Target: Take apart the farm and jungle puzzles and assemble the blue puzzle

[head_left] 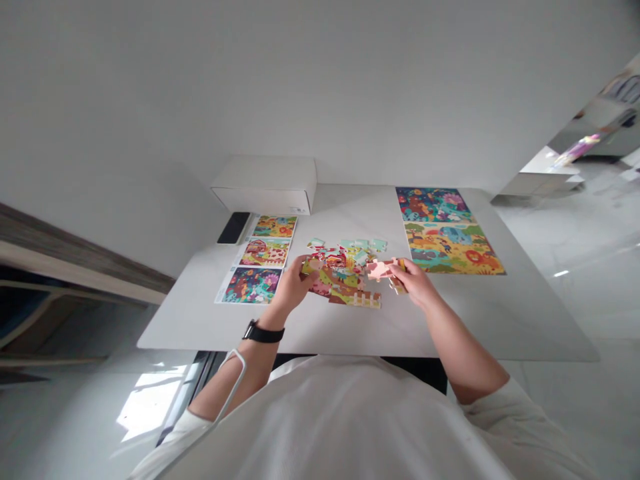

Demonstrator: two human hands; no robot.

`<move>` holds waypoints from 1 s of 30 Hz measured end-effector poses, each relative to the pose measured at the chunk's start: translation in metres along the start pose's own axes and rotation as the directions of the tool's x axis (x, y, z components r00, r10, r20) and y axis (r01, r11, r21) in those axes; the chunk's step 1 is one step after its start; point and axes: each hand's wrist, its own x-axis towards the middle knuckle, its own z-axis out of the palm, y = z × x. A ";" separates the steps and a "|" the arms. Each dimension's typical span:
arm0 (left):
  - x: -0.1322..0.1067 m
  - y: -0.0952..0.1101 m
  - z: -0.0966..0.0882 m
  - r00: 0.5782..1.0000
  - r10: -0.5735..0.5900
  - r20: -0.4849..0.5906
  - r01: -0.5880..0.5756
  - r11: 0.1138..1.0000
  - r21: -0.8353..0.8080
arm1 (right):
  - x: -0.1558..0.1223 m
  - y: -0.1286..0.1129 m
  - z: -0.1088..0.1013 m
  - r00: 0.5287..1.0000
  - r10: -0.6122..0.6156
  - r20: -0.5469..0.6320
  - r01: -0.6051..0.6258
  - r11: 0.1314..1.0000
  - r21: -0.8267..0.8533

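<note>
Loose and joined jigsaw puzzle pieces [350, 293] lie in a pile at the middle of the table, showing a farm scene with a fence. At the pile's left side, my left hand [299, 279] is closed on a yellow-green puzzle piece [311, 265]. My right hand [414, 280] grips a pink puzzle piece [380, 269] at the pile's right side, fingers and thumb pressed together. A further piece [398, 287] hangs just below that hand; whether it is joined to the pink one I cannot tell. Pale blue pieces [362, 245] lie along the far edge of the pile.
A reference sheet [264, 261] with three pictures lies to the left, beside a black phone [234, 228]. Behind them stands a white box [265, 200] against the wall. Two assembled puzzles, a dark one [435, 205] and a savanna one [453, 248], lie on the right.
</note>
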 end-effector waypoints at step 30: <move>0.020 0.000 0.014 0.961 0.219 -0.169 -0.176 0.955 0.240 | 0.013 -0.021 0.043 0.920 -0.383 0.088 0.349 0.695 -0.628</move>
